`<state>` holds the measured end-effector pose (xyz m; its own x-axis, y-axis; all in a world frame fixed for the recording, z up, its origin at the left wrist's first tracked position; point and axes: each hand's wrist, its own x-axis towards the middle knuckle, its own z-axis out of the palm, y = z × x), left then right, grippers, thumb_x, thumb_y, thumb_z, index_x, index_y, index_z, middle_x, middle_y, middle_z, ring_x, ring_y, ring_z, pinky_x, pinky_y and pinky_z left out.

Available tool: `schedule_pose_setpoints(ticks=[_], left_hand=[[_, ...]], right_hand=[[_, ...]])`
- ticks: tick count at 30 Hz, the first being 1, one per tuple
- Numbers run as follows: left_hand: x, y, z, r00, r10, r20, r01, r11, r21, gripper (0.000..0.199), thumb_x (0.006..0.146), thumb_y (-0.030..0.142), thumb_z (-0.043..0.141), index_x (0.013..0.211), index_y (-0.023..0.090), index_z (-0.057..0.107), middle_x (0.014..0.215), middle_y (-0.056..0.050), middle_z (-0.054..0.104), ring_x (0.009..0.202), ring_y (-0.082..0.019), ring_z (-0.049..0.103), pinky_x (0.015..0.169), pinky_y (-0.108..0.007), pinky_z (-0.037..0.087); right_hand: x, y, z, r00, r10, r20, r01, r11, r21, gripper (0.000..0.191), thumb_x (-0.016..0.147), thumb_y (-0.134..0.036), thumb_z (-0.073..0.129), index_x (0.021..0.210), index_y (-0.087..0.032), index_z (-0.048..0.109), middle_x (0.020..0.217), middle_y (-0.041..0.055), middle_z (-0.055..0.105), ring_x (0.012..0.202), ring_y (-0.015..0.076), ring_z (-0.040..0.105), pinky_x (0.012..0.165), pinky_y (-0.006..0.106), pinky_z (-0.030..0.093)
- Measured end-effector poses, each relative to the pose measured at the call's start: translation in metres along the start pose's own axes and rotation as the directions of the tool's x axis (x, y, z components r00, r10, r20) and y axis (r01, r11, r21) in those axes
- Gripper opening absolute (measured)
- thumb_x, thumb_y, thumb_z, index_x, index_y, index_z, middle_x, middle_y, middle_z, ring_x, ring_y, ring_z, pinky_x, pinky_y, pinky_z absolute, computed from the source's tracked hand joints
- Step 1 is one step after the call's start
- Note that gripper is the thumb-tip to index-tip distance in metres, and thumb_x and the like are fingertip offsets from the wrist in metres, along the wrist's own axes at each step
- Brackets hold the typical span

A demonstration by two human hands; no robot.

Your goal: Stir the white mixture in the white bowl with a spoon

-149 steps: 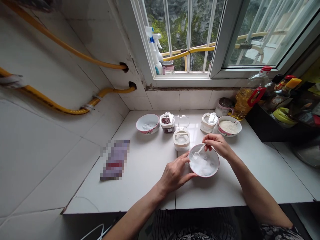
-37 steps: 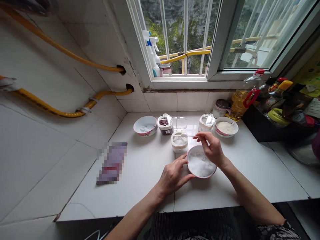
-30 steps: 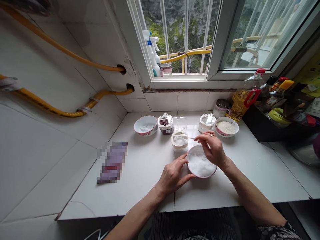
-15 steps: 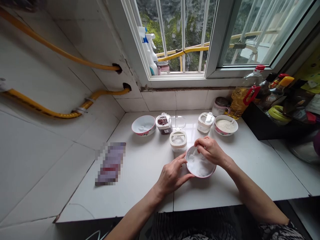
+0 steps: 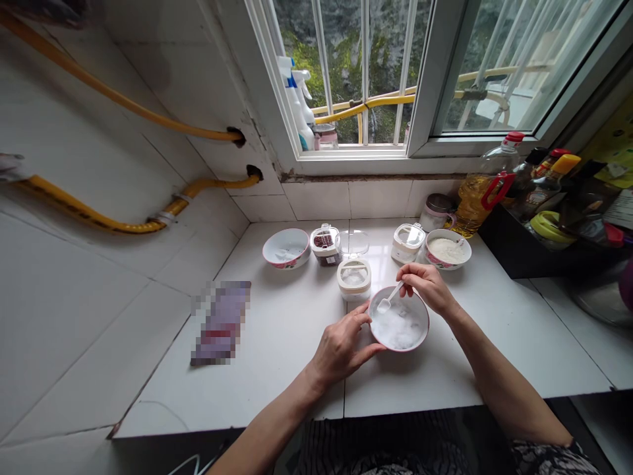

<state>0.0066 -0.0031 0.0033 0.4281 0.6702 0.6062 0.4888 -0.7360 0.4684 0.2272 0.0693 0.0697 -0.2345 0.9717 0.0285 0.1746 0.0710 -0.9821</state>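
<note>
Right hand (image 5: pixel 426 288) is pinched around the handle of a small white spoon (image 5: pixel 388 301), whose scoop is held over the white powder in the pink-rimmed bowl (image 5: pixel 399 318). That bowl is steadied at its left rim by the left hand (image 5: pixel 342 347), fingers curled against it, on the desk (image 5: pixel 277 356). Just behind the bowl an open white jar (image 5: pixel 354 278) is seen.

The flat object (image 5: pixel 221 322) at 9 o'clock on the surface (image 5: pixel 277 369) is blurred out. The bottles (image 5: pixel 544 178) at 2 o'clock overlap; their labels are too small to read.
</note>
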Motion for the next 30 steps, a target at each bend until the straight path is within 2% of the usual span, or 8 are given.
schedule_pose_setpoints(ticks=[8, 14, 17, 20, 23, 25, 27, 30], left_hand=[[0.000, 0.000, 0.001, 1.000, 0.001, -0.012, -0.001, 1.000, 0.000, 0.033, 0.091, 0.043, 0.065, 0.109, 0.018, 0.052, 0.125, -0.021, 0.067, 0.105, -0.027, 0.072, 0.082, -0.037, 0.063], [0.001, -0.001, 0.001, 0.999, 0.020, -0.029, -0.020, 1.000, 0.005, 0.033, 0.091, 0.043, 0.064, 0.108, 0.017, 0.052, 0.127, -0.021, 0.065, 0.115, -0.029, 0.067, 0.083, -0.036, 0.062], [0.000, -0.001, 0.002, 1.000, 0.019, -0.021, -0.018, 1.000, 0.008, 0.034, 0.091, 0.044, 0.063, 0.109, 0.017, 0.051, 0.126, -0.022, 0.065, 0.113, -0.029, 0.068, 0.081, -0.036, 0.063], [0.000, -0.001, 0.002, 1.000, 0.013, -0.013, -0.013, 1.000, 0.009, 0.034, 0.091, 0.043, 0.064, 0.110, 0.018, 0.051, 0.125, -0.021, 0.066, 0.109, -0.028, 0.070, 0.081, -0.037, 0.063], [0.000, -0.001, 0.001, 1.000, 0.013, -0.017, -0.012, 1.000, 0.010, 0.033, 0.091, 0.043, 0.063, 0.110, 0.018, 0.051, 0.123, -0.021, 0.067, 0.108, -0.029, 0.071, 0.081, -0.038, 0.063], [0.000, -0.001, 0.001, 1.000, 0.017, -0.019, -0.017, 1.000, 0.008, 0.033, 0.091, 0.043, 0.063, 0.110, 0.018, 0.052, 0.123, -0.021, 0.067, 0.107, -0.028, 0.071, 0.081, -0.037, 0.063], [0.000, -0.001, 0.001, 1.000, 0.017, -0.017, -0.017, 1.000, 0.007, 0.033, 0.091, 0.042, 0.064, 0.110, 0.018, 0.052, 0.122, -0.020, 0.068, 0.108, -0.028, 0.071, 0.081, -0.037, 0.063], [-0.001, -0.002, 0.001, 1.000, 0.008, -0.004, -0.008, 1.000, 0.006, 0.033, 0.090, 0.042, 0.065, 0.110, 0.018, 0.053, 0.121, -0.019, 0.068, 0.111, -0.029, 0.069, 0.083, -0.038, 0.062]], right_hand=[[0.007, 0.005, -0.003, 0.996, 0.089, -0.011, -0.085, 0.975, 0.204, 0.015, 0.067, -0.031, 0.064, 0.068, -0.016, 0.065, 0.048, 0.0007, 0.062, 0.046, 0.0129, 0.053, 0.048, 0.026, 0.041], [0.007, 0.003, 0.006, 0.996, -0.003, -0.088, 0.026, 0.967, 0.255, 0.024, 0.075, -0.039, 0.067, 0.082, -0.015, 0.065, 0.065, 0.0045, 0.070, 0.055, 0.0133, 0.059, 0.058, 0.028, 0.048], [0.004, 0.001, 0.017, 0.971, -0.161, -0.174, 0.188, 0.971, 0.149, 0.023, 0.086, -0.039, 0.062, 0.091, -0.017, 0.063, 0.076, 0.0055, 0.072, 0.066, 0.0159, 0.065, 0.067, 0.031, 0.052], [0.001, 0.001, 0.026, 0.902, -0.398, -0.168, 0.377, 0.915, -0.140, 0.015, 0.094, -0.030, 0.052, 0.098, -0.019, 0.062, 0.085, 0.0069, 0.074, 0.074, 0.0176, 0.067, 0.073, 0.034, 0.052], [-0.001, 0.002, 0.028, 0.773, -0.634, 0.027, 0.568, 0.672, -0.476, 0.017, 0.096, -0.019, 0.047, 0.097, -0.020, 0.063, 0.082, 0.0058, 0.074, 0.071, 0.0180, 0.065, 0.082, 0.039, 0.049], [-0.002, 0.001, 0.027, 0.703, -0.700, 0.127, 0.634, 0.535, -0.558, 0.020, 0.096, -0.015, 0.045, 0.096, -0.020, 0.064, 0.079, 0.0050, 0.073, 0.068, 0.0178, 0.063, 0.085, 0.041, 0.046], [-0.004, -0.001, 0.024, 0.696, -0.709, 0.113, 0.640, 0.540, -0.547, 0.019, 0.096, -0.015, 0.045, 0.097, -0.020, 0.064, 0.081, 0.0051, 0.074, 0.068, 0.0180, 0.064, 0.084, 0.040, 0.047], [-0.008, -0.006, 0.017, 0.774, -0.633, -0.019, 0.555, 0.692, -0.462, 0.015, 0.095, -0.020, 0.049, 0.096, -0.020, 0.064, 0.079, 0.0052, 0.074, 0.072, 0.0196, 0.066, 0.081, 0.039, 0.049]])
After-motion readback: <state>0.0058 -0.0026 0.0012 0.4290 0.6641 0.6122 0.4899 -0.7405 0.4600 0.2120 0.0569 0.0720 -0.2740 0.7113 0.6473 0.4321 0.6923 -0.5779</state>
